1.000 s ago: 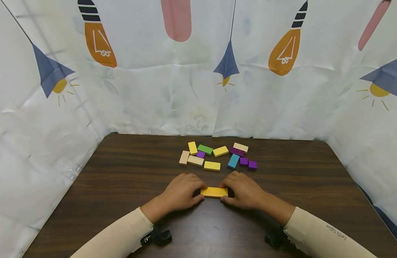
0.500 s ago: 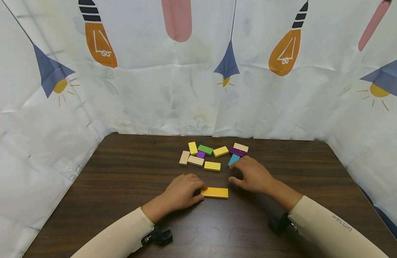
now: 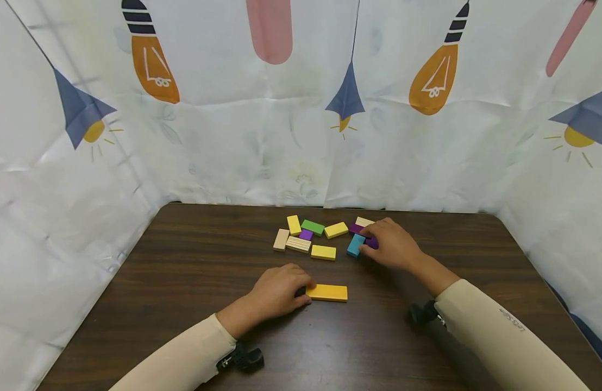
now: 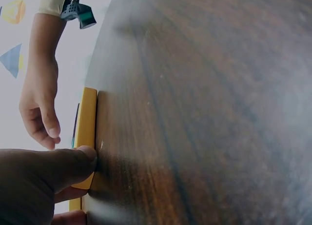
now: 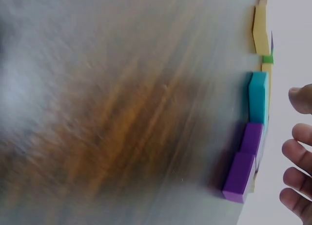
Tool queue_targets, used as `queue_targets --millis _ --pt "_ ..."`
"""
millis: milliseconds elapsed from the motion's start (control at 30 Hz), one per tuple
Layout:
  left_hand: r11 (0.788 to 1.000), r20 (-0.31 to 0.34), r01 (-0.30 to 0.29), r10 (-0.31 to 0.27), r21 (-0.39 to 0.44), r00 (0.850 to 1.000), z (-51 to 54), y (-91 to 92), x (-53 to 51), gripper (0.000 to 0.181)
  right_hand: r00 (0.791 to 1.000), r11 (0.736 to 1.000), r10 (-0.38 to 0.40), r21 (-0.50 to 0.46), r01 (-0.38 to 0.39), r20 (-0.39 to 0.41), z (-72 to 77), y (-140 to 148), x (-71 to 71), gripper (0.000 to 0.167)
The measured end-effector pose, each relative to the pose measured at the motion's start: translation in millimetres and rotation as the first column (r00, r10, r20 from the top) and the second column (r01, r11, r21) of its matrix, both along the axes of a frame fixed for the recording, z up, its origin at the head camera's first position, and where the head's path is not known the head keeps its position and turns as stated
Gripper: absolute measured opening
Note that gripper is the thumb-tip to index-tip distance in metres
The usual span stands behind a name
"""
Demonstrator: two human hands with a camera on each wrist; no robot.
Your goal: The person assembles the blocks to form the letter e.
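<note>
My left hand (image 3: 280, 290) pinches the left end of a long orange-yellow wooden block (image 3: 330, 292) on the table. In the left wrist view, its thumb (image 4: 80, 159) presses the block's near side. My right hand (image 3: 391, 244) hovers over the right end of the block group, near a blue block (image 3: 356, 245) and a purple block (image 3: 372, 242). Its fingers (image 5: 296, 152) are spread and loosely bent, apart from the blocks in the right wrist view. Two small purple blocks (image 5: 239, 176) show there beside the blue one; the hand partly hides them in the head view.
Toward the back of the dark wood-grain table (image 3: 193, 244) lie several loose blocks: yellow (image 3: 323, 252), green (image 3: 313, 227), purple (image 3: 306, 234), and plain wood (image 3: 298, 244). A dark purple block (image 3: 356, 228) touches another plain one (image 3: 363, 221). A printed white curtain (image 3: 291, 152) stands behind.
My right hand has let go of the orange-yellow block's right end and moved back and right, over the blue and purple blocks. The left hand and its block stay put.
</note>
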State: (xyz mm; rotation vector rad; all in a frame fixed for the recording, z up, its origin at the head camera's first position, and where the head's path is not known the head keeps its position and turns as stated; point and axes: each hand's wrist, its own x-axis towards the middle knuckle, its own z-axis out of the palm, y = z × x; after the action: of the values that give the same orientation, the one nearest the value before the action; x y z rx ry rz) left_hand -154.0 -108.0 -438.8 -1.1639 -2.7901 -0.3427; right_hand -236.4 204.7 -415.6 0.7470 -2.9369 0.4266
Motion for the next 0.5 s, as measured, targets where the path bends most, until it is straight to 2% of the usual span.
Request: queue_targets --millis 267,500 --pt "1.000 0.001 -0.013 0.013 -0.001 1.000 2.1 0.6 1.8 0.021 0.999 1.000 -0.030 0.005 0.030 0.035 -2.6 5.2 -12.4 0.038" --pt "1.000 0.023 -0.021 0.021 -0.004 1.000 1.7 0.8 1.2 0.022 0.999 0.999 -0.036 0.026 0.035 0.030 -4.3 7.9 -18.3 0.036"
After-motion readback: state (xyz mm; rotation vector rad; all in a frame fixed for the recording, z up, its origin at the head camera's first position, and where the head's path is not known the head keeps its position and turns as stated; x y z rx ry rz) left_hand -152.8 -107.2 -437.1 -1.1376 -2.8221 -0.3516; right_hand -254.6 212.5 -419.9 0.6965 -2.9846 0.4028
